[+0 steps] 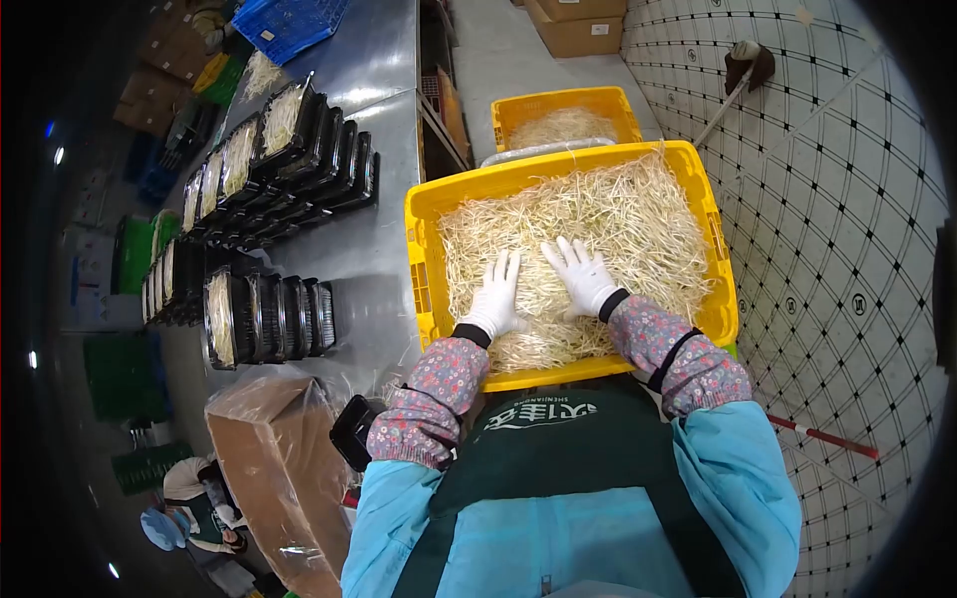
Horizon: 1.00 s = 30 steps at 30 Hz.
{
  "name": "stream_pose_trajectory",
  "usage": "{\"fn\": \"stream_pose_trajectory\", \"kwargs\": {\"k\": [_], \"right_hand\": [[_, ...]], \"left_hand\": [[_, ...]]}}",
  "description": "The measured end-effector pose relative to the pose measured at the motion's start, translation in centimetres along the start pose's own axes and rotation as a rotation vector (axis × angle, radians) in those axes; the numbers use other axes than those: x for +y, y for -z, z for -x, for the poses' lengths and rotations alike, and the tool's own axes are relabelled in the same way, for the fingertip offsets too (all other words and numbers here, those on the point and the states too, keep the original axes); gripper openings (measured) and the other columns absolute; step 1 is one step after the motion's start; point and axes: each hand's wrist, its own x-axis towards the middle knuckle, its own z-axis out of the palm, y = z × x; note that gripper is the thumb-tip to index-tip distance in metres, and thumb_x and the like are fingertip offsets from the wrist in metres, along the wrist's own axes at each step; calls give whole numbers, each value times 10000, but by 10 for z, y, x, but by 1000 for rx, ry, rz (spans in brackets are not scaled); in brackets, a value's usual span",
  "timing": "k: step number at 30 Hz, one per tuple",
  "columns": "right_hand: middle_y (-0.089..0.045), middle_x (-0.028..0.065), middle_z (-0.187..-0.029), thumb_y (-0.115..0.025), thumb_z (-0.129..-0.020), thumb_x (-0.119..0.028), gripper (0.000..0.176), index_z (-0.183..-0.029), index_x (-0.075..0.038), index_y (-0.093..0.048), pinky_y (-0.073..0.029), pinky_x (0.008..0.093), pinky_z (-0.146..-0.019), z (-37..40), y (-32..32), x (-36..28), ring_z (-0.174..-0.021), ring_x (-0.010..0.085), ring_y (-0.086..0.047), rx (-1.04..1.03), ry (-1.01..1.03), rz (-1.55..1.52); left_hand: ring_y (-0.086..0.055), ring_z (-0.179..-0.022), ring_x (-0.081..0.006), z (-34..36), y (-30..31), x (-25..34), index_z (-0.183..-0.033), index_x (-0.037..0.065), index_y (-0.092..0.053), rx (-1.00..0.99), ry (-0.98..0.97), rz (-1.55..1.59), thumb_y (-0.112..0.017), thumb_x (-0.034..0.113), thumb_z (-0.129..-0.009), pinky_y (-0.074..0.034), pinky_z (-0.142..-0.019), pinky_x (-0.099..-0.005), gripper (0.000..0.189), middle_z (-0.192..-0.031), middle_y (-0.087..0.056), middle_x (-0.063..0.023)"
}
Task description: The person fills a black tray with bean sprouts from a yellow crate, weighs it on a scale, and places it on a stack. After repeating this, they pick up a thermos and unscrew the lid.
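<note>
Both my hands wear white gloves and lie on a thick heap of pale bean sprouts (618, 224) in a yellow crate (706, 189). My left hand (495, 296) rests on the sprouts left of centre, its fingers stretched forward and apart. To its right, my right hand (583, 279) touches the heap with spread fingers. Neither hand is closed round anything. The thumbs are partly sunk among the sprouts.
Stacked black trays of sprouts (239, 154) stand on a steel table (374, 239) at left. Beyond my crate is another yellow crate (568, 97). A cardboard box (269, 478) and black tray (355, 431) are at lower left; a person (204, 503) is farther off. A blue crate (289, 25) sits at top.
</note>
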Motion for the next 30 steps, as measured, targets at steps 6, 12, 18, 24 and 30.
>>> {"fn": "stream_pose_trajectory", "kwargs": {"k": [6,12,18,24,30], "right_hand": [[-667,154,-1057,-656,-739,-121,622,-1337,-39,-506,-549,426,-792,-19,-23,17,-1034,327,-643,76,57,-86],[-704,152,-1019,-585,-756,-92,315,-1058,-74,-676,-543,437,-822,-5,7,32,-961,328,-685,62,87,-154],[-715,136,-1056,-670,-851,-318,336,-1167,-206,-690,-537,402,-862,-5,41,103,-960,331,-681,147,-246,-542],[-670,174,-1220,-772,-761,-263,632,-1351,-132,-587,-500,358,-970,-46,33,24,-1109,302,-649,-59,-126,-580],[-459,237,-1470,-844,-690,-334,1079,-1538,-18,-256,-391,378,-1110,-37,28,14,-1344,335,-478,-185,59,-347]], "left_hand": [[-598,-1137,-400,-14,-14,-4,-1392,4,-432,22,167,126,-824,226,-638,-503,-961,-423,879,-1271,-581,-274],[-674,-942,-399,14,1,8,-1103,42,-612,45,61,129,-718,201,-730,-535,-863,-443,419,-972,-693,-225],[-670,-945,-386,44,-11,-23,-1175,64,-616,173,-78,123,-709,264,-812,-542,-824,-435,424,-1048,-687,-191],[-490,-1292,-317,37,-15,0,-1341,114,-542,166,-123,-105,-809,276,-699,-429,-1046,-384,714,-1317,-562,-132],[-290,-1448,-384,74,-39,-42,-1511,37,-336,316,46,440,-827,331,-707,-279,-1182,-407,988,-1558,-310,-240]]}}
